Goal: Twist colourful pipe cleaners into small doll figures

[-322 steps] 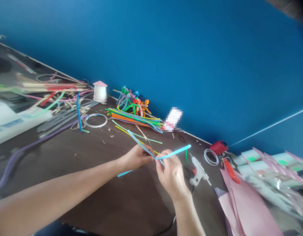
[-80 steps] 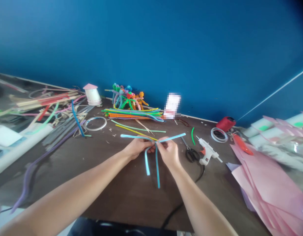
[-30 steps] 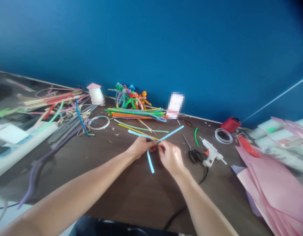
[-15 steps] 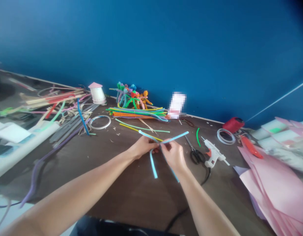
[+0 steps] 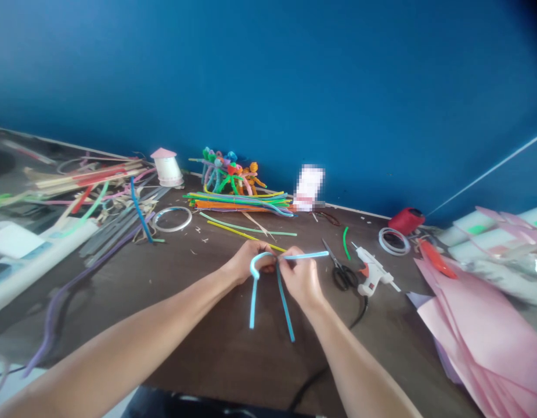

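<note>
Light-blue pipe cleaners [image 5: 253, 302] pinched between both hands [image 5: 303, 282], two ends hanging

From my remote end, head view: I have the bare left hand [image 5: 247, 261] and bare right hand [image 5: 302, 277] nearly touching, pinching light-blue fuzzy pipe cleaners [image 5: 286, 305] at their junction. Two ends hang toward me, one sticks out right. Black-handled metal scissors [image 5: 344, 277] and a white hot-glue gun [image 5: 372, 271] lie right of the right hand on the dark brown tabletop [image 5: 198, 348]. Beyond: a yellow pipe cleaner [image 5: 233, 233], then a multicoloured pipe-cleaner bundle [image 5: 237, 205] before small fuzzy figures [image 5: 234, 176].
</note>
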Available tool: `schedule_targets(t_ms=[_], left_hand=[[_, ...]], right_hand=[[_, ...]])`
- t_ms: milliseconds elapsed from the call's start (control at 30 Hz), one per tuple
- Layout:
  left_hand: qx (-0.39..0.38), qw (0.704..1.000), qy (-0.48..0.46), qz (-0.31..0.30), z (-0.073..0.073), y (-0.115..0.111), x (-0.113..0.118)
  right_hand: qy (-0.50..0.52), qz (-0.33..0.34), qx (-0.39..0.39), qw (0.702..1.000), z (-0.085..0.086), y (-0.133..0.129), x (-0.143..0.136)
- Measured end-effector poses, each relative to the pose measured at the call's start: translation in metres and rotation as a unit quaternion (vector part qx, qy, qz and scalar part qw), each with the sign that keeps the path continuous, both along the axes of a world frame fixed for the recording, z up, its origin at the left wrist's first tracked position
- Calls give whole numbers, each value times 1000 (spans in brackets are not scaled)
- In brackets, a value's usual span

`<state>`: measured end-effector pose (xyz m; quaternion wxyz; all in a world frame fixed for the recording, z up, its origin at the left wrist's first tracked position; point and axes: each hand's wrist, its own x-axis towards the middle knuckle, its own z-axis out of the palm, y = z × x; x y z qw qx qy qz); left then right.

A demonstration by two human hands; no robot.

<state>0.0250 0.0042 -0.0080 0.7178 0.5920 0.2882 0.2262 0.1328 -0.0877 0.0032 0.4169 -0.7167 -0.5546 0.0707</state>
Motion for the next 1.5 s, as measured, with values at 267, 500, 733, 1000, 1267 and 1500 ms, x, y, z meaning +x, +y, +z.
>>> schedule_targets(t_ms=[267,500,733,1000,1267,1500], left_hand=[[4,999,14,38,1,-4,2],[61,997,-28,34,1,-5,-1],[107,994,-22,0,4,-5,-5],[358,929,-15,95,6,-7,-7],[448,884,-83,104,6,-9,-9],[164,979,-118,24,9,-10,-9]], right_hand=[[129,-17,-3,991,-7,3,2],[183,31,-12,982,-8,6,2],[208,30,-23,977,-7,5,5],[258,13,-25,966,-7,6,5],[302,2,-9,953,-8,7,3],[140,-9,77,987,1,2,7]])
